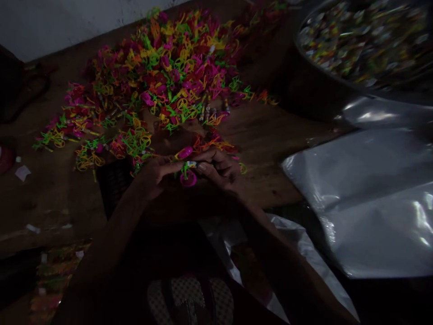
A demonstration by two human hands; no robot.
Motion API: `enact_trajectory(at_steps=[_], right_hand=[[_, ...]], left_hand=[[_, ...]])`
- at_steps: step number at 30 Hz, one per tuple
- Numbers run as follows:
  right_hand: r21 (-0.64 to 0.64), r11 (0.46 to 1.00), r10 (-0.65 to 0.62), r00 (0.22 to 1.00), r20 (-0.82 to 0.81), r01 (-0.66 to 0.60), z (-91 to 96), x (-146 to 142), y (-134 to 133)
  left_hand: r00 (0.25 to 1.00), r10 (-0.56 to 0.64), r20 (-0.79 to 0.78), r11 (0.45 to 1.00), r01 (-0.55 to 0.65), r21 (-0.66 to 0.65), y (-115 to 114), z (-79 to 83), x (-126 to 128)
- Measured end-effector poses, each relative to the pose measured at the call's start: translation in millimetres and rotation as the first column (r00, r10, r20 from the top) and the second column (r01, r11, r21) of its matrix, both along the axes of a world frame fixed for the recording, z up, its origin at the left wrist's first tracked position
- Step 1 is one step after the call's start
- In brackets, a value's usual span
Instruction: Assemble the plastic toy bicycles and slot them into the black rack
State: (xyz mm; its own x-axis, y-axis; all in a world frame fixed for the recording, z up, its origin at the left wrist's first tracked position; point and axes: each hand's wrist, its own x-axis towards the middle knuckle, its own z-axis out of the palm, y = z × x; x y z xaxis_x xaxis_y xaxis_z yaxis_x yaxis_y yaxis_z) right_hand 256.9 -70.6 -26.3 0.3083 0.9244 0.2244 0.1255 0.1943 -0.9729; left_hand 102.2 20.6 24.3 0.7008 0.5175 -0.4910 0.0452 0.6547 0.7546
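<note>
Between my two hands is a small plastic toy point(188, 178) with pink round parts, a green middle and a short printed tube point(191, 164). My left hand point(158, 174) pinches it from the left, thumb and forefinger pointing inward. From the other side, the fingers of my right hand point(219, 168) close on the printed tube. Just beyond my fingertips lies a big heap of similar bright plastic pieces point(169, 67) in pink, green, yellow and orange. A few loose printed tubes point(207, 108) show at the heap's near edge. Dim light hides the finer detail.
A large round basin point(299, 49) of small wrapped pieces stands at the back right. Shiny clear plastic sheets point(365, 194) lie at the right. A dark slotted tray point(113, 185) is by my left forearm. Paper scraps point(23, 173) dot the wooden table point(267, 149). A white plastic bag point(301, 243) sits below the edge.
</note>
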Motion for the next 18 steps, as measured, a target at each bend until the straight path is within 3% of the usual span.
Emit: enact_trajectory(at_steps=[7,13,15,18], right_hand=[[-0.012,0.998,0.060,0.971,0.230,-0.059,18.2,8.1,-14.6],[0.096,0.988,-0.137,0.961,0.242,0.117,-0.4,-8.4,-29.3],[0.084,0.993,-0.101,0.965,0.243,0.083,-5.3,-10.9,-35.0],[0.039,0.997,0.054,0.951,0.305,-0.069,-0.4,-8.1,-41.5]], left_hand=[[0.997,0.002,0.078,0.998,0.003,-0.063,-11.8,-4.9,-1.6],[0.999,0.004,-0.036,0.997,-0.001,0.080,-16.4,4.6,-1.1],[0.999,0.005,-0.043,0.989,0.001,0.148,-17.9,0.9,-2.7],[0.997,0.012,-0.080,0.985,0.002,0.171,-22.1,-7.9,-5.1]])
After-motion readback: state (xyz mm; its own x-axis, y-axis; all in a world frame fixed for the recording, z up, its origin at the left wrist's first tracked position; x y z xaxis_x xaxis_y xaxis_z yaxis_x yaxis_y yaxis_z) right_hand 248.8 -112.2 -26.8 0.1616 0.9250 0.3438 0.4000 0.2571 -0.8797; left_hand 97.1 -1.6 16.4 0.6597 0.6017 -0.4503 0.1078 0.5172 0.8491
